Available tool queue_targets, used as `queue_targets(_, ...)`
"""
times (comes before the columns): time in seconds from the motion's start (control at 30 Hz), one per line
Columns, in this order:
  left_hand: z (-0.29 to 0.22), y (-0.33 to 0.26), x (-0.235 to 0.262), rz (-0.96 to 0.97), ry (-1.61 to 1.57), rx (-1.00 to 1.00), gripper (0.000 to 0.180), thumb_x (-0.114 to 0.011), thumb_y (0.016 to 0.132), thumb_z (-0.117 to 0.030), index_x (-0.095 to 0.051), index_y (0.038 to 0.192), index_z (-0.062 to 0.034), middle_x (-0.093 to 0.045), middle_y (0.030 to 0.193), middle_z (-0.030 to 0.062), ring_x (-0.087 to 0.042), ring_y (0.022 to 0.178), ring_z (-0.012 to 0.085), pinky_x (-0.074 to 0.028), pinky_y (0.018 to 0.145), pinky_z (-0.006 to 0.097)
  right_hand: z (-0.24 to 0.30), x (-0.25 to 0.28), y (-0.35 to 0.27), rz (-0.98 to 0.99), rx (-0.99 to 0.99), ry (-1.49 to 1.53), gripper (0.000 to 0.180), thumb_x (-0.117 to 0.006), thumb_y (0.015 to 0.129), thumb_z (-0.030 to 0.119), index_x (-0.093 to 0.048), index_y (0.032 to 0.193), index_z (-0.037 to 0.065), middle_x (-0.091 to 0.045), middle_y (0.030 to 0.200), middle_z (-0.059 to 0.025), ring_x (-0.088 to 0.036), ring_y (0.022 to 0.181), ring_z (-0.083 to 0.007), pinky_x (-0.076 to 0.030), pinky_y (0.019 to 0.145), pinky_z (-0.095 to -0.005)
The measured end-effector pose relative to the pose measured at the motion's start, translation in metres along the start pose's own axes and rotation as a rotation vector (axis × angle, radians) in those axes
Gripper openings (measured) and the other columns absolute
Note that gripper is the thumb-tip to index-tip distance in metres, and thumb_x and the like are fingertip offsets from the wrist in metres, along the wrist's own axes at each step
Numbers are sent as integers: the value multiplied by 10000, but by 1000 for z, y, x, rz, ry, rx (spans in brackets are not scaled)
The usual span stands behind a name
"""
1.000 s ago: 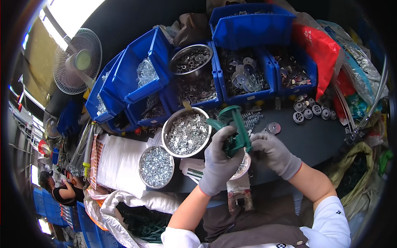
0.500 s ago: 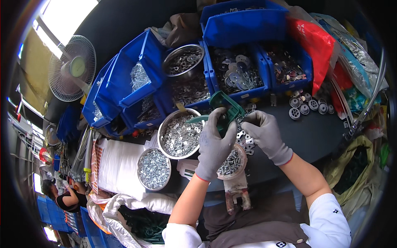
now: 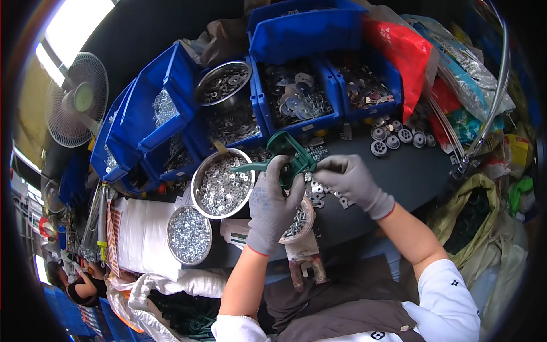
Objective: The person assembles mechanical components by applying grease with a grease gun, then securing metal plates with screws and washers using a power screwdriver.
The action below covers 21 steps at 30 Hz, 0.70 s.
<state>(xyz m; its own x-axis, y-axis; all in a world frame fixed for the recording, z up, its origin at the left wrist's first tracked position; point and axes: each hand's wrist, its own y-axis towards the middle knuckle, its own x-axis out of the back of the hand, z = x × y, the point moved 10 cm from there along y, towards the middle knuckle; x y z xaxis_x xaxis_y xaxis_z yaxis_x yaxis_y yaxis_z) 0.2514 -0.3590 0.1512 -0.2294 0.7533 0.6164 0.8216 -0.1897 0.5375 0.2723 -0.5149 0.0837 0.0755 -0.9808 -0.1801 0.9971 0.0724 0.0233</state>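
Observation:
My left hand (image 3: 266, 208), in a grey glove, is closed round a dark green tool body (image 3: 299, 161) with a curved arm. A long green lever (image 3: 250, 167) sticks out from it to the left, over a bowl of small metal pieces. My right hand (image 3: 356, 188), also gloved, has its fingers bent together at the tool's right side. Whatever those fingertips pinch is too small or hidden to make out. Loose flat metal plates (image 3: 317, 202) lie on the table below. Partly behind my left hand is a round tub (image 3: 311, 219) of screws.
Left of my hands stand a steel bowl (image 3: 194, 196) of metal pieces and a smaller bowl (image 3: 210, 242). Blue bins (image 3: 305, 126) of parts line the back. Metal-rimmed wheels (image 3: 392, 141) lie at the right, near a bent metal tube (image 3: 484, 134). A sack (image 3: 148, 302) stands front left.
The whole scene has slid left in the picture as the view turned. My left hand still holds the green tool body, with my right fingers still close against its right side.

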Motion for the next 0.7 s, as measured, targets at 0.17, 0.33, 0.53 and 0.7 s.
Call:
queue_targets(0.17,-1,-4,3,14,-243,150,352,-632,845,-151,-534,1156,-19,-635,917,167,-639,782,280,-502,707,356,-1,112,63,-458,25,-1403,464,-582,832,487,-692,939,49,-692,959,-156,-666,919,-320,-504,759,-447)
queue_targets(0.33,-5,-16,-8,71,-404,275,343,-630,844,-145,-540,1152,-22,-636,949,157,-649,828,232,-500,750,318,-23,136,84,-414,-194,-1541,419,-606,799,471,-696,956,92,-685,980,-151,-658,941,-340,-502,782,-460)
queue_targets(0.53,1,-23,-3,43,-477,301,331,-622,849,-130,-538,1152,-26,-633,976,131,-643,867,198,-488,795,300,-31,107,80,126,-15,-1586,340,-592,825,370,-705,1043,136,-615,1121,-114,-607,1048,-286,-485,873,-427)
queue_targets(0.7,16,-30,-13,42,-722,451,293,-590,887,-141,-537,1148,-19,-623,972,71,-601,854,118,-469,791,256,-24,92,55,167,159,-1628,426,-672,767,304,-636,1154,132,-575,1137,-105,-587,1070,-293,-479,886,-411)
